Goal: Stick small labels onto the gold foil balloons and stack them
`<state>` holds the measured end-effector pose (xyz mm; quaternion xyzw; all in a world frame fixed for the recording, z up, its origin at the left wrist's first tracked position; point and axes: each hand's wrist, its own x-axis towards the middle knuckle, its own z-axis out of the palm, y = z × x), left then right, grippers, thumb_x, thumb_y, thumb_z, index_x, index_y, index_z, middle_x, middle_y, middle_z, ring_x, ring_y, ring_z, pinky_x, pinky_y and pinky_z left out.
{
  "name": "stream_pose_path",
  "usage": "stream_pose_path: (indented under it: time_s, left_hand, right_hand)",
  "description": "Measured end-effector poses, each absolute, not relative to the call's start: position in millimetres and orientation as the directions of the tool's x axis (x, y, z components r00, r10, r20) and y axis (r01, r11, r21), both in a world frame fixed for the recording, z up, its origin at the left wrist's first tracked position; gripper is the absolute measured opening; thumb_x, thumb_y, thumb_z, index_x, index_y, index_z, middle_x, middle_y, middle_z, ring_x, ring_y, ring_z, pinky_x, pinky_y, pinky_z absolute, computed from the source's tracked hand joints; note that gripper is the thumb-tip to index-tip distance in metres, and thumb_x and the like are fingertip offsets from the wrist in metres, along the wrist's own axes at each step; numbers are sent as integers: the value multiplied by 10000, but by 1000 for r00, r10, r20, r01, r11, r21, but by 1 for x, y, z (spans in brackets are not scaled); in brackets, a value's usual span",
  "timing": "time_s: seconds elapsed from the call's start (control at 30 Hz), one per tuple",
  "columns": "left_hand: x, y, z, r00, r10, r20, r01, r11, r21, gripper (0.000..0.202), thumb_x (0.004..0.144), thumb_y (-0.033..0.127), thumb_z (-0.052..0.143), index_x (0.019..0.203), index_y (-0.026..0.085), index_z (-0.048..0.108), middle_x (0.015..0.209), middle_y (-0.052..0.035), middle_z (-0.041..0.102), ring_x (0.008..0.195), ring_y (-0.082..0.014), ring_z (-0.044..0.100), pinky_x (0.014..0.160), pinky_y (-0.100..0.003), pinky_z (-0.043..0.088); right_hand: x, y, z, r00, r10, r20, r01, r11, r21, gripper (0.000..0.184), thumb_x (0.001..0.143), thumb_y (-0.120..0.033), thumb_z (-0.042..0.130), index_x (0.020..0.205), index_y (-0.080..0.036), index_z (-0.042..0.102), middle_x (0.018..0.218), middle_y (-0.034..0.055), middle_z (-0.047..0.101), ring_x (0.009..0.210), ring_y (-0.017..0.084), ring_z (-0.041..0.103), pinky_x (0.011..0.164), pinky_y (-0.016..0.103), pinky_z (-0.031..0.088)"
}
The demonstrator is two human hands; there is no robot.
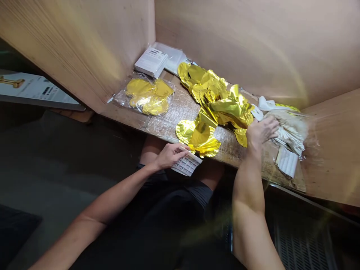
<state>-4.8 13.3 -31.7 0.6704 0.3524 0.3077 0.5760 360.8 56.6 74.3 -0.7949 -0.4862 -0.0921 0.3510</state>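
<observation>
Pinching white sheet [188, 165] at table [326, 165] edge: left hand [168, 155] fingers. Right hand [260, 131] fingers spread on bagged white sticks [291, 131]; gold foil balloons [216, 103] between hands.

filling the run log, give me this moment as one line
left hand: holds white printed paper sheet | right hand: on clear-bagged bundle of white sticks | between: crumpled gold foil balloons

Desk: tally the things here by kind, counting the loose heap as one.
Gold foil balloon heap: 1
Clear bag of gold balloons: 1
Bag of white sticks: 1
White packets in corner: 2
White card: 1
Printed sheet in left hand: 1
Total: 7
</observation>
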Motion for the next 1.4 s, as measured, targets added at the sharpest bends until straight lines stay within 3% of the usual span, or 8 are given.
stream_pose_path:
  time_s: [0.1,0.2,0.3,0.4,0.63,0.9,1.1,1.4]
  left_hand:
    - [-8,16,-19,373,926,-61,24,56,998,437,901,568,749,885,131,771,799,-62,772,688,-181,697,607,-249,537]
    - [-12,20,-8,255,963,-86,-49,101,994,507,851,630,781,779,133,715,710,-35,711,603,-148,616,547,-241,490]
    - [-18,22,-4,259,958,-123,-16,131,991,528,851,646,776,740,138,683,706,-39,694,608,-153,600,543,-249,474]
    - [-23,23,-5,353,931,-95,-13,106,994,481,828,608,817,838,144,693,774,-42,712,667,-165,618,598,-253,497]
    - [-24,20,-12,369,927,-68,55,52,997,479,913,613,716,771,161,643,690,-8,623,619,-142,537,569,-243,424]
    - [-25,11,-7,476,879,-36,60,8,998,373,984,531,648,857,180,640,742,5,608,674,-143,541,612,-239,430]
    - [-17,2,-1,511,859,-36,92,-14,996,424,977,527,650,748,178,578,683,20,560,632,-126,476,573,-239,371]
    - [-17,6,1,629,777,15,174,-160,972,413,1065,496,493,789,190,529,668,30,515,609,-116,440,570,-243,327]
  right_hand:
    - [322,28,74,338,862,377,849,-107,-517,445,998,-396,631,1342,-116,594,1274,267,627,1192,351,584,990,555,458]
    - [255,-13,50,-121,992,-45,548,29,-836,573,908,-476,773,1382,-243,552,1152,101,691,1009,254,681,877,424,574]
    - [214,-39,25,-45,991,-123,275,-106,-956,395,909,-536,754,1132,-252,593,954,29,668,797,189,659,700,329,582]
    - [208,-48,16,77,982,-173,174,-184,-967,373,890,-564,766,944,-229,613,823,11,634,684,162,604,620,301,542]
    - [214,-61,19,147,974,-173,231,-204,-951,388,909,-580,744,839,-213,640,712,-2,595,620,143,530,565,276,470]
    - [204,-62,21,22,977,-211,236,-210,-949,377,866,-555,797,1024,-231,687,796,15,668,686,176,595,636,305,519]
    - [202,-63,27,-15,977,-213,367,-192,-910,404,957,-556,683,756,-211,623,647,-9,526,590,135,424,524,273,348]
    - [201,-51,44,-222,959,-177,451,-60,-890,335,995,-452,652,782,-207,569,733,-17,529,685,133,436,620,269,371]
